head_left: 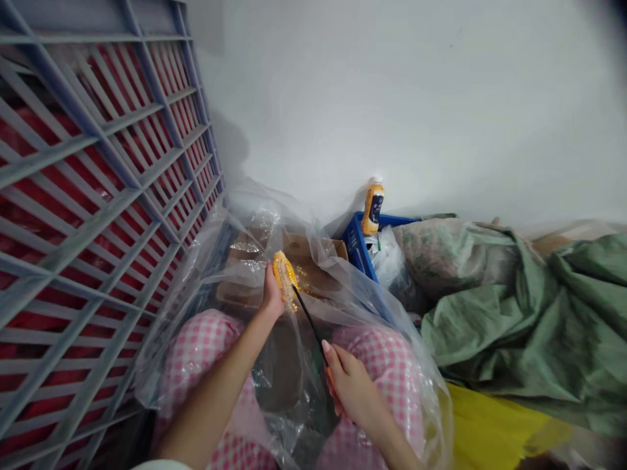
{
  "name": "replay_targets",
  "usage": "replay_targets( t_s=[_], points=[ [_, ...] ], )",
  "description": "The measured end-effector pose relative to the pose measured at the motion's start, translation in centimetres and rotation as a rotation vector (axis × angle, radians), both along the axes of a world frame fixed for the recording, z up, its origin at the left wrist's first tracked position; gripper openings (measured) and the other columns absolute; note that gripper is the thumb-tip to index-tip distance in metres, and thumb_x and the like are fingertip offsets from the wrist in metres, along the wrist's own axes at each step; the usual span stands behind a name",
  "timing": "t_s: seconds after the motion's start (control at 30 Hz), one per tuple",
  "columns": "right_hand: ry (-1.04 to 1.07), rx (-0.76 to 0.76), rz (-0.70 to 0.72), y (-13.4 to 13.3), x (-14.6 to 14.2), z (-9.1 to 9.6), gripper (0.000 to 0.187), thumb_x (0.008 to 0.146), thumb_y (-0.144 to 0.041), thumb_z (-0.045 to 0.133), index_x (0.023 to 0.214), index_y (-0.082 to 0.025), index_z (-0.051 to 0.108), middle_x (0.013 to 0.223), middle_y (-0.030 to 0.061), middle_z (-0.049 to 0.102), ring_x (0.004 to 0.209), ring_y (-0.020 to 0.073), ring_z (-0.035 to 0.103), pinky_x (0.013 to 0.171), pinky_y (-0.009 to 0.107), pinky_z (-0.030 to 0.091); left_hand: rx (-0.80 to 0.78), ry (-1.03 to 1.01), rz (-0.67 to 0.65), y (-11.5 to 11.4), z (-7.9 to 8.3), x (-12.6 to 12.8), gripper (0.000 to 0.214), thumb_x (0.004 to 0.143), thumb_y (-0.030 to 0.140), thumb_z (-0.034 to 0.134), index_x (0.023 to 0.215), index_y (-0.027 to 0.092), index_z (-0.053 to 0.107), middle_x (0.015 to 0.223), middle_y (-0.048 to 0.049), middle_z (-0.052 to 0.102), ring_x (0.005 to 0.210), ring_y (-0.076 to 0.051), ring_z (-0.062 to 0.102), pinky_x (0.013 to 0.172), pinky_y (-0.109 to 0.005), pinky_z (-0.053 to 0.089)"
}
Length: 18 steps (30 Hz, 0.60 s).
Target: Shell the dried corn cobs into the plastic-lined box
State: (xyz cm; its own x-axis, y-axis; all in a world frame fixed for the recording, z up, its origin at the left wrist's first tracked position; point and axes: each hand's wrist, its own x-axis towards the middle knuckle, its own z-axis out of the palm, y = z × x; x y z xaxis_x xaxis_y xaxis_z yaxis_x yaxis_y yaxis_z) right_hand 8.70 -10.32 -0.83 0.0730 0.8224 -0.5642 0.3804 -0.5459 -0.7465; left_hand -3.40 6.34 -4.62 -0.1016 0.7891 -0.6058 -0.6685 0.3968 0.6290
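Note:
My left hand [273, 290] is closed around an ear of corn [285, 273], held tilted over a cardboard box. Part of the cob is bare of kernels, while yellow kernels still cover the rest. In my right hand [349, 375] is a screwdriver [309, 319] with a black shaft and an orange handle, most of the handle hidden by my fingers. Its tip touches the cob's right side. Below, some loose kernels lie in the cardboard box [245, 293], which is lined with a clear plastic sheet [362, 287] that spreads over my knees.
Tall grey-purple slatted crates [147, 176] with red contents rise on the left. Against the white wall [392, 98], a blue crate [360, 251] holds plastic bags and a yellow drink bottle [373, 207]. Green sacking [509, 320] and a yellow sheet [494, 424] lie at right.

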Motion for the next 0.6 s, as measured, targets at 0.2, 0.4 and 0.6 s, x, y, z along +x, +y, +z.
replay_targets(
  t_s=[0.2, 0.4, 0.6],
  points=[
    [0.034, -0.030, -0.013, 0.32, 0.03, -0.13, 0.053, 0.084, -0.072, 0.032, 0.073, -0.022, 0.047, 0.047, -0.0057, 0.042, 0.030, 0.0108, 0.041, 0.027, 0.020, 0.027, -0.011, -0.019, 0.012, 0.14, -0.35, -0.17, 0.039, 0.091, 0.047, 0.034, 0.090, 0.018, 0.060, 0.065, -0.0024, 0.061, 0.088, -0.020, 0.067, 0.082, -0.030, 0.053],
    [0.052, 0.017, -0.016, 0.43, 0.22, -0.10, 0.053, 0.083, -0.072, 0.033, 0.072, -0.022, 0.047, 0.046, -0.0056, 0.043, 0.031, 0.0111, 0.043, 0.030, 0.021, 0.029, -0.041, -0.009, 0.023, 0.43, -0.20, -0.06, 0.040, 0.090, 0.048, 0.034, 0.090, 0.019, 0.062, 0.062, -0.0019, 0.061, 0.078, -0.020, 0.068, 0.069, -0.027, 0.054],
    [0.025, -0.025, 0.014, 0.70, 0.14, 0.20, 0.052, 0.085, -0.070, 0.033, 0.075, -0.022, 0.049, 0.048, -0.0059, 0.044, 0.030, 0.0108, 0.043, 0.029, 0.021, 0.029, -0.018, 0.019, 0.002, 0.27, 0.11, -0.19, 0.041, 0.090, 0.049, 0.035, 0.088, 0.019, 0.063, 0.068, -0.0043, 0.064, 0.091, -0.021, 0.067, 0.079, -0.029, 0.053]
  ],
)
